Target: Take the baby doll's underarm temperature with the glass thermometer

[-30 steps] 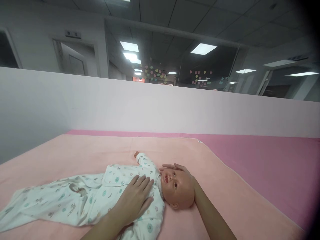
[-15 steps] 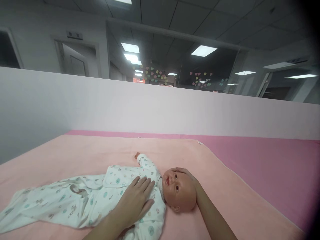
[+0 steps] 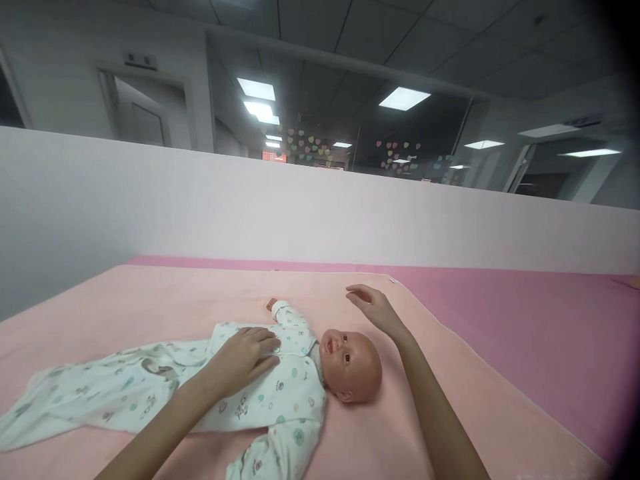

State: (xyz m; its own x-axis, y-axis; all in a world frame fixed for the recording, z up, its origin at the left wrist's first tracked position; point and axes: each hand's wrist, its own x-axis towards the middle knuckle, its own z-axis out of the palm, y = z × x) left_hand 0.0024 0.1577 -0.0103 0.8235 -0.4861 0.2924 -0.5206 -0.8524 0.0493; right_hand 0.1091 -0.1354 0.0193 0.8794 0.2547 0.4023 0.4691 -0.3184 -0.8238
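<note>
A baby doll (image 3: 351, 367) lies on its back, head to the right. It wears a white printed jacket (image 3: 295, 387) and matching trousers (image 3: 100, 387). My left hand (image 3: 245, 357) rests on the jacket front over the chest, its fingers laid out and somewhat bent. Raised beyond the doll's head, my right hand (image 3: 373, 307) is apart from it and holds nothing, with loosely curved fingers. The doll's far arm stretches outward, and its small hand (image 3: 271, 304) shows past the cuff. The near sleeve (image 3: 285, 447) points toward me.
Under the doll spreads a peach blanket (image 3: 200, 290), on top of a pink sheet (image 3: 550, 333). A white panel (image 3: 300, 213) stands along the far side. Behind it are a glass window with heart stickers (image 3: 310, 148) and a door (image 3: 145, 113).
My right hand has let go of the doll's head and lifted up and away from it. My left hand has slid left along the jacket. The view has shifted slightly.
</note>
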